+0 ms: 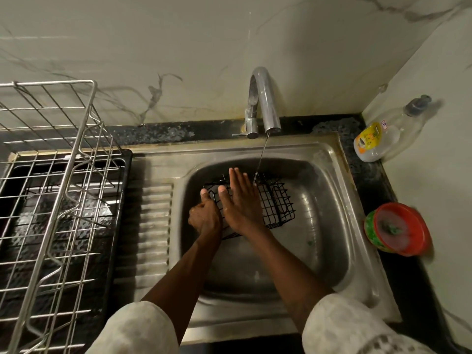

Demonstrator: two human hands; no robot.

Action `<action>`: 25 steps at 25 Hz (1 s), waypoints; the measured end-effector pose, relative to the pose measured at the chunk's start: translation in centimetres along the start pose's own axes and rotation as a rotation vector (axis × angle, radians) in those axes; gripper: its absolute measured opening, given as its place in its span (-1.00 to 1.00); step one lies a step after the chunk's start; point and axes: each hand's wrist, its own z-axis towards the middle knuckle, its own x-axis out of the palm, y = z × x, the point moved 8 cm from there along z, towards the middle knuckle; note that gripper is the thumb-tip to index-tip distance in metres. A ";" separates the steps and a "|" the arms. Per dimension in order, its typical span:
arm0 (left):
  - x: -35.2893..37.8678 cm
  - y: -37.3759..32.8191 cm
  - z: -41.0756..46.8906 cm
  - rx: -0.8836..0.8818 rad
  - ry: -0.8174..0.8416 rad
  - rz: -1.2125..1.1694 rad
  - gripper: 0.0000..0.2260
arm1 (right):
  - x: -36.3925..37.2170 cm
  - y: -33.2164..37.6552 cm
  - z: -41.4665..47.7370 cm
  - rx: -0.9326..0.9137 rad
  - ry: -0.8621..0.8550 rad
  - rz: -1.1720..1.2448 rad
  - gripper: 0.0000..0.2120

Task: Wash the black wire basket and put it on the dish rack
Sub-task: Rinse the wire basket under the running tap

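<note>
Below the running tap (pixel 263 103), the black wire basket (pixel 275 203) lies tilted in the sink (pixel 329 154), long axis left to right; the left hand (pixel 204 215) grips its left end, the right hand (pixel 240 200) rests flat and unclenched on top, dish rack (pixel 51 162) well to the left.

Black wire grid basket (pixel 270 208) sits in the dull grey steel sink (pixel 329 226), under a shiny chrome tap (pixel 263 100). Wall is off-white marble tile (pixel 178 42) with grey veins, counter's a black speckled stone (pixel 158 132). Silver wire dish rack (pixel 51 190) over a black tray (pixel 125 200). Clear soap bottle (pixel 383 136) has a yellow-orange label, plus a red and green round tub (pixel 398 229). Sleeves (pixel 143 330) are pale, whitish patterned cloth.
</note>
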 end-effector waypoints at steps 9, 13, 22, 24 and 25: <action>0.5 0.0 0.5 0.064 0.034 0.067 -0.47 | 0.0 2.1 -0.7 -0.032 -0.006 0.023 -0.24; 0.5 0.9 0.8 0.027 -0.025 0.047 -0.41 | -0.1 0.2 0.3 0.083 -0.037 0.057 -0.33; 1.1 0.7 0.9 0.040 -0.060 0.008 -0.50 | -2.5 -9.1 4.4 0.664 -0.020 0.161 -0.29; 1.3 0.7 1.2 0.037 -0.054 0.003 -0.50 | -2.8 -8.2 3.7 0.737 -0.038 0.201 -0.26; 1.4 0.7 1.4 0.037 -0.051 0.005 -0.48 | -2.5 -7.1 3.2 0.704 -0.037 0.195 -0.27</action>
